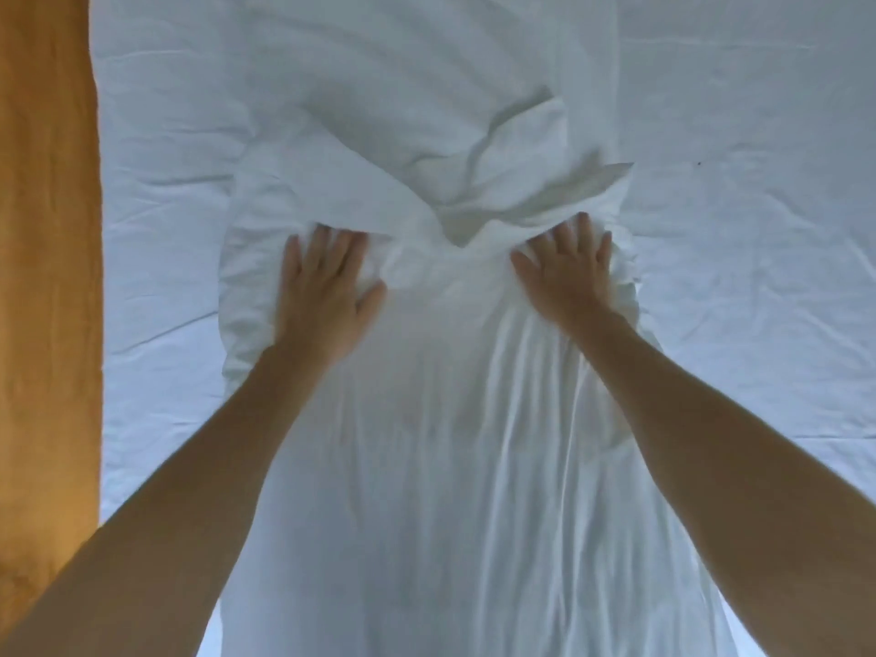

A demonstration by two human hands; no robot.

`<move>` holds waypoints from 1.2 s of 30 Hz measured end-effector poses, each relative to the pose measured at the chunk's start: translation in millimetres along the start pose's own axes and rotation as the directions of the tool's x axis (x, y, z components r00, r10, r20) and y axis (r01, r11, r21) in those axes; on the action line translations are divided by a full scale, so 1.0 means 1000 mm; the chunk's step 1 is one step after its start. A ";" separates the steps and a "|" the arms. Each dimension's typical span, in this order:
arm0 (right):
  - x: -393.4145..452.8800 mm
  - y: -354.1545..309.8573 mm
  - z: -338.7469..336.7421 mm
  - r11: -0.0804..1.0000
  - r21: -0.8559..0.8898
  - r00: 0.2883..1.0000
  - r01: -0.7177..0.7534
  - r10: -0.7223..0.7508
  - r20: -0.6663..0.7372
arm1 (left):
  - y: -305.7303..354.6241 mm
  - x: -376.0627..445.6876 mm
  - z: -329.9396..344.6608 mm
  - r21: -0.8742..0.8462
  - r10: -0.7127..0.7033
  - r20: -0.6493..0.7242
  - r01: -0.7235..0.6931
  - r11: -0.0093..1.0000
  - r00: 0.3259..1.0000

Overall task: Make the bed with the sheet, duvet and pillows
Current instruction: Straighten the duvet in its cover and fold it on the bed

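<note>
Both the left hand [327, 282] and right hand [571, 267] press flat, fingers spread, on the pillow [426, 372] beneath them.

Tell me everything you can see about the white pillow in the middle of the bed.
The white pillow in its crumpled white cotton-looking case lies lengthwise on the flat pale sheet, running away from the viewer. Its near body is plump with long creases. At the far end, loose case fabric is bunched and folded into rumpled flaps. The left hand and right hand both press on it, fingers spread, just below the flaps.
</note>
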State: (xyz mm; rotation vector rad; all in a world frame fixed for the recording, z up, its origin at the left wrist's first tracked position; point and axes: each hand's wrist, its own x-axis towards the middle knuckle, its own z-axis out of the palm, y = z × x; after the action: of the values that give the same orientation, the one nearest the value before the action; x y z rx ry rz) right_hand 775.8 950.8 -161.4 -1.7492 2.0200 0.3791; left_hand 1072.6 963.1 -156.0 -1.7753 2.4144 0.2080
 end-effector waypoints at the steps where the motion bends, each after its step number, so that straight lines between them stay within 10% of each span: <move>1: 0.010 -0.001 -0.004 1.000 0.015 0.999 -0.023 0.023 0.022 | -0.002 0.013 0.001 -0.003 -0.054 -0.007 0.054 0.999 0.999; 7: -0.005 0.007 -0.015 0.906 0.409 0.894 -0.113 0.272 -0.355 | -0.021 0.048 -0.029 -0.414 -0.570 -0.067 0.497 0.762 0.819; 10: 0.007 0.011 -0.031 0.691 0.657 0.860 -0.301 0.495 -0.127 | -0.037 0.061 -0.053 -0.407 -0.560 0.068 0.536 0.740 0.826; 13: 0.016 0.009 -0.052 0.838 0.493 0.869 -0.234 0.408 -0.281 | -0.041 0.065 -0.078 -0.269 -0.418 -0.184 0.363 0.892 0.890; 17: 0.025 0.003 -0.079 0.925 0.353 0.680 -0.142 0.351 -0.644 | -0.046 0.066 -0.090 -0.227 -0.508 -0.419 0.454 0.861 0.753; 20: 0.043 0.001 -0.069 0.950 0.185 0.889 -0.251 0.302 -0.344 | -0.041 0.072 -0.075 -0.310 -0.669 -0.301 0.593 0.743 0.680; 22: 0.043 -0.001 -0.068 0.946 0.188 0.900 -0.266 0.313 -0.305 | -0.031 0.065 -0.072 -0.316 -0.588 -0.330 0.501 0.806 0.738; 26: -0.021 -0.015 -0.060 0.979 0.112 0.811 0.171 -0.075 -0.581 | 0.018 0.009 -0.063 -0.255 -0.081 -0.376 -0.019 0.967 0.923; 29: -0.072 -0.010 -0.003 0.884 0.060 0.844 0.464 -0.421 -0.333 | 0.028 -0.033 -0.021 -0.157 0.115 -0.160 -0.140 0.978 0.980; 32: -0.090 0.011 0.042 0.989 0.067 0.989 0.133 -0.128 -0.077 | 0.011 -0.041 0.005 -0.096 -0.069 0.017 0.070 0.993 0.997; 36: -0.083 0.017 0.031 0.958 0.203 0.978 -0.202 0.208 -0.009 | 0.017 -0.042 -0.017 -0.108 -0.241 0.139 0.257 0.960 0.961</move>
State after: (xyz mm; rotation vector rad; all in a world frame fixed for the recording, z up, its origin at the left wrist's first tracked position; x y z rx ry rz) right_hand 772.5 1039.9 -148.1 -1.4382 2.1850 0.2037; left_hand 1067.8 1004.3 -130.6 -2.0330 2.1100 0.4353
